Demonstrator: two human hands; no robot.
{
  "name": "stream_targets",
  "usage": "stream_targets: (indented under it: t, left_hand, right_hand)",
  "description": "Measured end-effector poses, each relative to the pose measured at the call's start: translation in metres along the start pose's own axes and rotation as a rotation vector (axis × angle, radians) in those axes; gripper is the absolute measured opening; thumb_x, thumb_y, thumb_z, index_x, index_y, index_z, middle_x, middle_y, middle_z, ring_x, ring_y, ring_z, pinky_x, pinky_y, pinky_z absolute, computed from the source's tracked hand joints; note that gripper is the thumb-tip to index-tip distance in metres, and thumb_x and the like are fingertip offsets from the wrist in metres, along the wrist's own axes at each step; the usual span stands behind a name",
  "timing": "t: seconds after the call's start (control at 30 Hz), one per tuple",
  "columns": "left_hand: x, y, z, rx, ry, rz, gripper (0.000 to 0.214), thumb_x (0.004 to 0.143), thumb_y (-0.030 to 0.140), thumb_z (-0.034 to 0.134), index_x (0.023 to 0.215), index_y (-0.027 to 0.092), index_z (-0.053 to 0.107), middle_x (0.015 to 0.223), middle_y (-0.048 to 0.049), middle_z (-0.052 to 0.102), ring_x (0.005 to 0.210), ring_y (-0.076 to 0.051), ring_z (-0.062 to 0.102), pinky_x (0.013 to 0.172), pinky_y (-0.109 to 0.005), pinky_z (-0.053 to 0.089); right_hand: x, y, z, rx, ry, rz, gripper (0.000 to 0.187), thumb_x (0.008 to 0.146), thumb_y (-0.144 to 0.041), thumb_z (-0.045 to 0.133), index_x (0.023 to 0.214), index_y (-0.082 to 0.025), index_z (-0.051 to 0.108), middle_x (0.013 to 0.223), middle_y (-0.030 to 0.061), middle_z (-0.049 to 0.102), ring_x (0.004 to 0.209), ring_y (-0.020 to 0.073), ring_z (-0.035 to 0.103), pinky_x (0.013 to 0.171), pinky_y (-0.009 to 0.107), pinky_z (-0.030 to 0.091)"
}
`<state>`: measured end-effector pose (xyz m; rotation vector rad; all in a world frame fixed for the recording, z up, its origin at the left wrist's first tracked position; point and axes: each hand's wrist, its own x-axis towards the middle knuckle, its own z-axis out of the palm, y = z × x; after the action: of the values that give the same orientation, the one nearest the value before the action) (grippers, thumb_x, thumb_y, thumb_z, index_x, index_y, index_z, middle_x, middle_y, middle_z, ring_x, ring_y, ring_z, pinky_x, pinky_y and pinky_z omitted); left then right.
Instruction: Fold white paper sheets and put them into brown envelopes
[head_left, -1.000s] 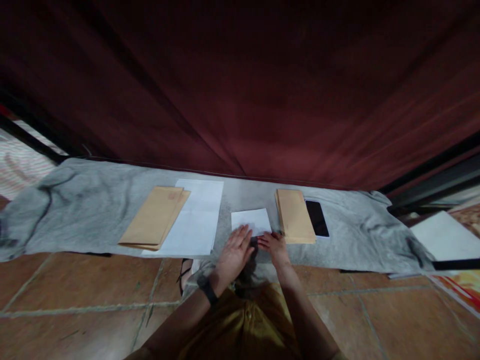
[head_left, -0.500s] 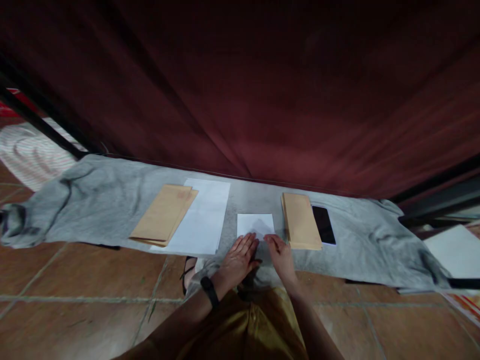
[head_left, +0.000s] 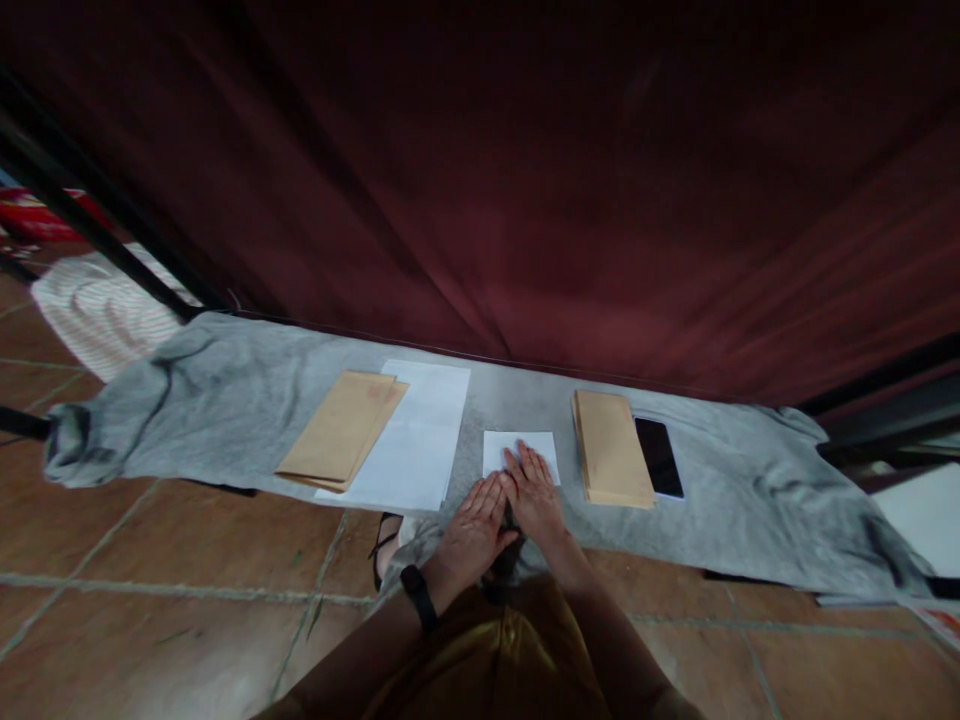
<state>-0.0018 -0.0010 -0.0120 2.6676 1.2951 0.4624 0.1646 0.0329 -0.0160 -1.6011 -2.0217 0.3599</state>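
Observation:
A small folded sheet of white paper (head_left: 498, 449) lies on the grey cloth (head_left: 517, 395) straight in front of me. My right hand (head_left: 532, 492) rests flat across its near right part, fingers stretched out. At its near left edge lies my left hand (head_left: 476, 525), also flat with the fingers extended, its fingertips against the right hand. Neither hand grips anything. Both cover the paper's near edge. To the left are brown envelopes (head_left: 341, 425) on larger white sheets (head_left: 424, 430). Another stack of brown envelopes (head_left: 613, 450) lies to the right of the folded paper.
A dark-screened phone (head_left: 660, 458) lies beside the right envelopes. Behind the cloth-covered bench hangs a dark red curtain (head_left: 487, 200). Black metal bars (head_left: 142, 255) stand at the left end, near a striped cloth (head_left: 109, 305). Tiled floor (head_left: 225, 640) shows in front.
My right hand has moved from the paper's near right corner onto its face and flattened out, beside the left. The whole view has shifted slightly, so things sit a little further right.

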Motion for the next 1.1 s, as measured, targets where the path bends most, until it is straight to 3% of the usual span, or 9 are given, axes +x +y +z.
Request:
stream_targets:
  t: [0.4,0.87,1.1]
  left_hand:
    - [-0.013,0.001,-0.005,0.088,0.035,-0.077,0.073,0.098,0.042,0.05,0.158,0.007,0.027,0.162,-0.023,0.035,0.151,-0.03,0.033,0.121,-0.049,0.035]
    - [-0.014,-0.001,0.001,0.068,0.005,-0.093,0.076,0.097,0.041,0.051,0.158,0.007,0.024,0.164,-0.0227,0.03,0.153,-0.031,0.027,0.122,-0.051,0.034]
    - [-0.013,0.001,-0.004,0.107,-0.035,-0.091,0.073,0.096,0.042,0.054,0.154,0.003,0.033,0.163,-0.0244,0.032,0.153,-0.033,0.027,0.123,-0.049,0.033]
  right_hand:
    - [-0.01,0.018,-0.003,-0.115,0.123,0.064,0.055,0.102,-0.034,0.048,0.154,-0.017,0.042,0.164,0.0162,0.032,0.152,0.0317,0.031,0.121,0.056,0.031]
    - [-0.019,0.027,-0.012,0.039,0.188,0.171,0.057,0.103,-0.042,0.044,0.152,-0.012,0.045,0.161,0.0171,0.038,0.15,0.0317,0.035,0.123,0.055,0.027]
    - [0.009,0.007,-0.012,0.115,0.066,0.07,0.05,0.104,-0.032,0.038,0.151,-0.018,0.048,0.163,0.0081,0.037,0.153,0.0247,0.029,0.126,0.049,0.024]
